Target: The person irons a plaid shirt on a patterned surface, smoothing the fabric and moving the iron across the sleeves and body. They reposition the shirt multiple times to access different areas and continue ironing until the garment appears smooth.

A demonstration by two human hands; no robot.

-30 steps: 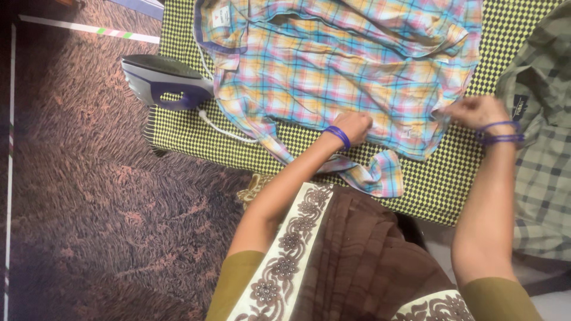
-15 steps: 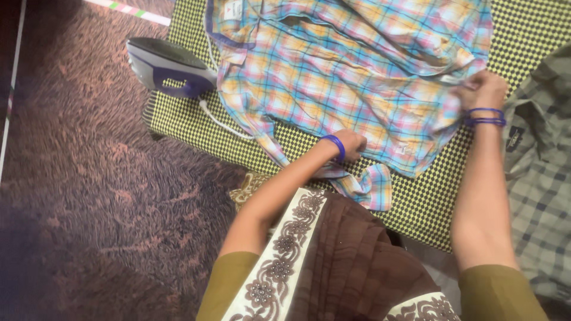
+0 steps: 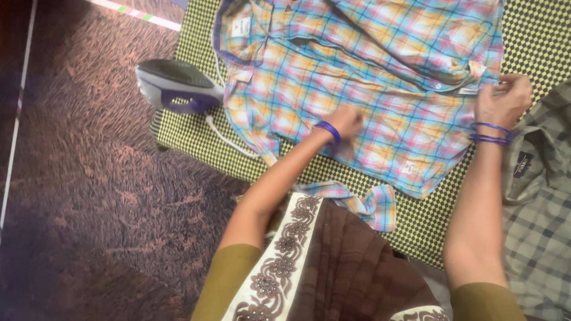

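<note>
One plaid shirt (image 3: 369, 89) lies spread on one checkered cloth (image 3: 535, 35). Left hand (image 3: 347, 122) rests on its middle, fingers curled, grip unclear. Right hand (image 3: 504, 101) pinches shirt's right edge. One iron (image 3: 175, 86) sits left; one grey checked shirt (image 3: 538, 220) lies right.

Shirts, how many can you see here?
2. The pastel plaid shirt lies spread on the checked cloth, under the left hand and pinched at its edge by the right hand. The grey plaid shirt lies at the right edge, partly out of view.
</note>
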